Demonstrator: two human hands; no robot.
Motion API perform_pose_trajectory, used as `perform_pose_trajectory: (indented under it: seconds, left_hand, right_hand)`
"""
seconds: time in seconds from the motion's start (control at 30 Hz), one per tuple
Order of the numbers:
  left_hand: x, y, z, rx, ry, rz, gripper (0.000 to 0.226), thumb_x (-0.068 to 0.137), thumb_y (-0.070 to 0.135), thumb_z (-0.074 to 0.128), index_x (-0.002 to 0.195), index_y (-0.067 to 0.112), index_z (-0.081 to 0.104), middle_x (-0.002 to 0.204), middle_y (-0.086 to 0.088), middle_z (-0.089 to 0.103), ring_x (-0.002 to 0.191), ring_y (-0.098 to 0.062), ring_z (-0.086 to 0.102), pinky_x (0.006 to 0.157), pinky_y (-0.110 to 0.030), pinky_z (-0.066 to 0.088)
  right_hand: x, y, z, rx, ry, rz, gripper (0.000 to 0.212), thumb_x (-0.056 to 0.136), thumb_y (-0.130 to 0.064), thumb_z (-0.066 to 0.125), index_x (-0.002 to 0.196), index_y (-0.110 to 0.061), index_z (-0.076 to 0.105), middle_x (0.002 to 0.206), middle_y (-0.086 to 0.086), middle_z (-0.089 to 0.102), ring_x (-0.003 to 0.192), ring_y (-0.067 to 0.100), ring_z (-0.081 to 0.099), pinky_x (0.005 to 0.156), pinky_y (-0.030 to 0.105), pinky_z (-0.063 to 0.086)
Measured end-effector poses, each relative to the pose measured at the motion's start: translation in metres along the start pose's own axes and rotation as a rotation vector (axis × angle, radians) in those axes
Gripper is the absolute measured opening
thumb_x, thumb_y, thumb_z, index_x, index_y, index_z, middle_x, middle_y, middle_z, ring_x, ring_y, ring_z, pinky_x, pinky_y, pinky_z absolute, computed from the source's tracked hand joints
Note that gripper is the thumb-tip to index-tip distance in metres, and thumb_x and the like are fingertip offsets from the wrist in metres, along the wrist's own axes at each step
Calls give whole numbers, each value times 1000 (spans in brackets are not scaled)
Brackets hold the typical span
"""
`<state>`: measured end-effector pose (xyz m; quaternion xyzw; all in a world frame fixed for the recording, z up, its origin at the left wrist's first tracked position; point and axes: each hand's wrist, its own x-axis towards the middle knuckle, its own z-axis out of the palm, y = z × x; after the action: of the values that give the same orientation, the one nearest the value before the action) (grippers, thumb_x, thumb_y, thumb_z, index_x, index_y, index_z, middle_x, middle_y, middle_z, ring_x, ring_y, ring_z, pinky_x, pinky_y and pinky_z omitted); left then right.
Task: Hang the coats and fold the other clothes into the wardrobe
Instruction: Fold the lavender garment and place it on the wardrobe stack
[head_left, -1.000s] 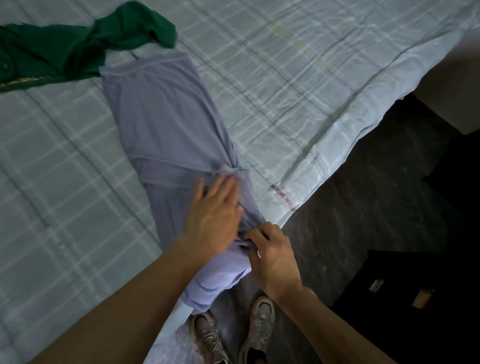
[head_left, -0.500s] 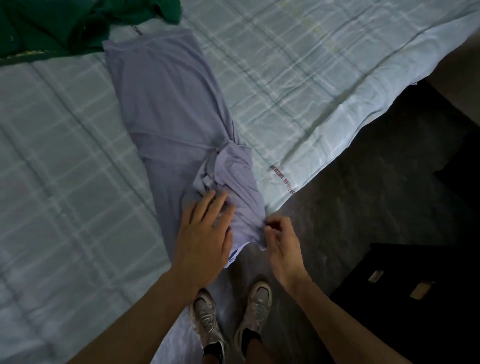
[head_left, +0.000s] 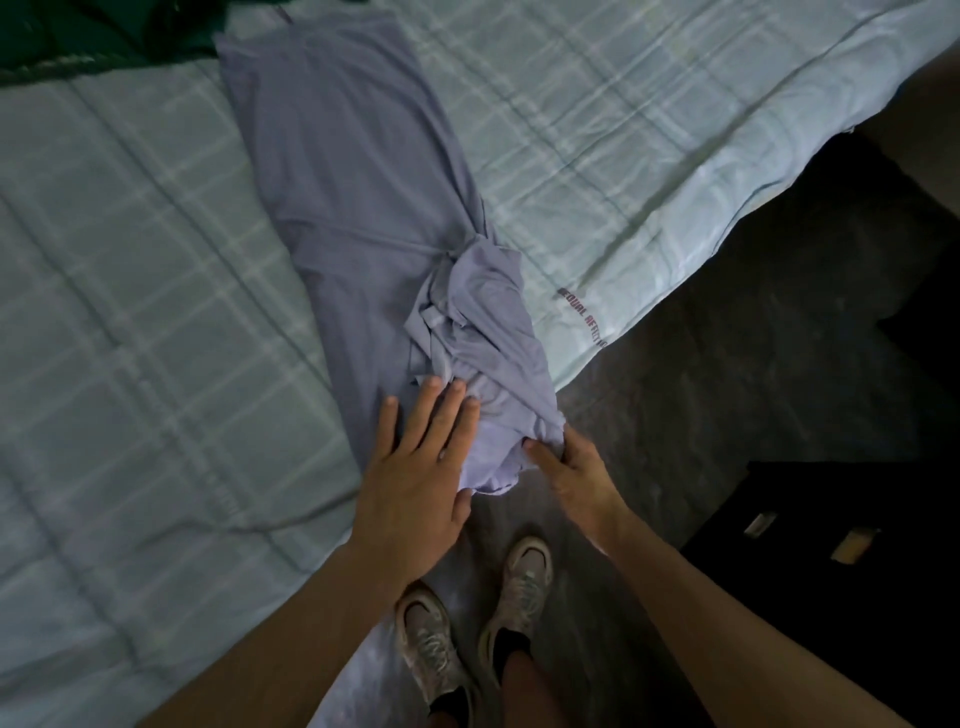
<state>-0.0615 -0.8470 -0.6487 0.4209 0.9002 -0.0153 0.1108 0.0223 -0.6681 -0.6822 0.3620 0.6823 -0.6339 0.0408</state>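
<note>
On the checked bedcover (head_left: 130, 312) our lilac garment (head_left: 353, 208) lies lengthwise, bunched at the near edge. Our left hand (head_left: 415, 478) presses flat on it; our right hand (head_left: 576, 473) pinches its hem. The red print (head_left: 584, 317) alongside is only partly legible.

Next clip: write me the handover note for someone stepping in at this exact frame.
Left hand: flat, fingers straight, pressing the lavender garment near its crumpled end.
Right hand: pinching that end's corner at the edge of the bed.
Green garment: heaped at far left.
Done: lavender garment seems folded narrow lengthwise.
Left: smooth it, finish folding, do the green garment, put both away; wardrobe not in view.
</note>
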Motion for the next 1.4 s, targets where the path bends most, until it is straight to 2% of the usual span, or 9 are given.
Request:
perform_pose_trajectory:
  seconds: [0.07,0.2,0.27,0.43,0.73,1.03,1.2,1.33,1.4]
  left_hand:
    - [-5,-1,-3,-6,11,21,101,75,49,71,155,11,22,164,-9,12,152,-29,1,118,-58,14]
    - [-21,1,0,29,32,114,121,58,50,85,155,13,22,164,-11,12,152,-29,5,119,-56,14]
    - [-27,5,5,53,37,130,125,54,46,89,155,16,22,163,-13,15,151,-31,12,118,-56,19]
    - [-24,7,19,180,288,114,65,81,17,66,143,26,49,150,-10,43,136,-35,44,102,-60,43]
    - [-18,-8,28,182,405,224,49,105,16,20,139,25,54,151,-12,43,134,-34,47,103,-56,43]
    - [-32,-16,31,98,530,380,38,99,10,38,118,23,68,132,-10,62,117,-28,62,97,-49,47]
    - [-40,-23,30,-22,559,493,25,92,8,49,79,14,70,99,-5,71,87,-26,67,87,-42,51]
    - [-47,-26,35,-76,531,463,19,85,13,53,84,14,72,91,-4,69,82,-25,65,88,-37,44]
    - [-49,-27,36,-141,522,403,16,83,11,55,85,11,70,87,-6,67,79,-28,63,86,-37,44]
  right_hand:
    - [-7,-3,-2,40,23,-5,19,95,-5,59,113,-6,65,101,8,72,88,15,65,79,34,54]
    - [-18,-6,-5,59,92,-5,9,94,-12,63,101,-8,67,95,29,65,79,35,63,79,58,53]
    - [-21,-7,-5,15,120,-6,7,93,-16,64,95,-10,67,88,26,65,74,29,61,74,60,54]
    - [-28,-13,-5,34,187,64,4,91,-18,65,91,-17,70,81,5,71,80,21,70,73,53,60]
    - [-30,-26,-8,84,195,159,14,94,-16,59,105,-14,68,100,11,71,95,32,70,78,52,60]
    - [-35,-31,-8,49,232,183,14,94,-19,60,106,-15,67,99,12,71,90,30,71,67,53,61]
    - [-39,-33,-11,-137,271,50,8,92,-19,61,93,-14,67,87,14,68,84,30,68,64,47,61]
    - [-38,-30,-17,-277,295,-41,8,91,-15,61,98,-18,62,85,2,66,76,17,67,53,28,57]
    - [-38,-27,-21,-256,274,-78,33,91,-8,58,117,-27,54,94,-12,63,72,4,66,47,16,51]
